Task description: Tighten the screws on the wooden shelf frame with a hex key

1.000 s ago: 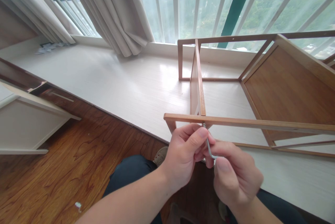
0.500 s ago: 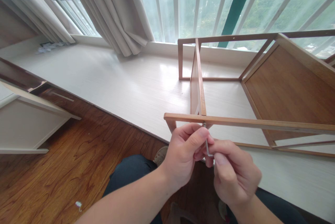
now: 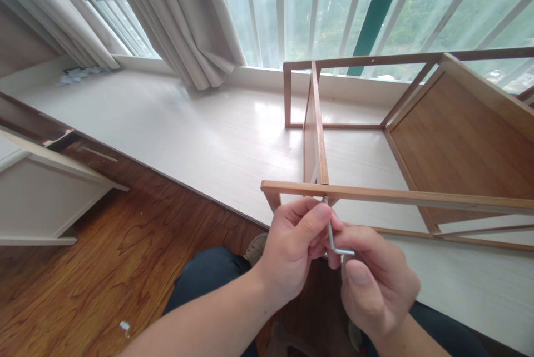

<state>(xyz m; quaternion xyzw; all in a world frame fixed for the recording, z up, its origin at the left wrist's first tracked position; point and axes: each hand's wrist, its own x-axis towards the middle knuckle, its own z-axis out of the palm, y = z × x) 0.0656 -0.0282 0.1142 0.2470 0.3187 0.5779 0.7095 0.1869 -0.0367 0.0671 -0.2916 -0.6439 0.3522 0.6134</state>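
Both hands pinch hex key [image 3: 336,241]: left hand [image 3: 294,246] on shaft, right hand [image 3: 373,279] on short arm. Tip at wooden rail [image 3: 396,196], seating unclear. Risk: key slips, rounds screw.

hex key [image 3: 332,237] under frame rail [image 3: 396,196], between hands [image 3: 334,265]

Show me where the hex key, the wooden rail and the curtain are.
hex key [image 3: 332,239]: head view, bent metal shaft.
wooden rail [image 3: 417,197]: head view, front edge.
curtain [image 3: 187,18]: head view, hanging folds.
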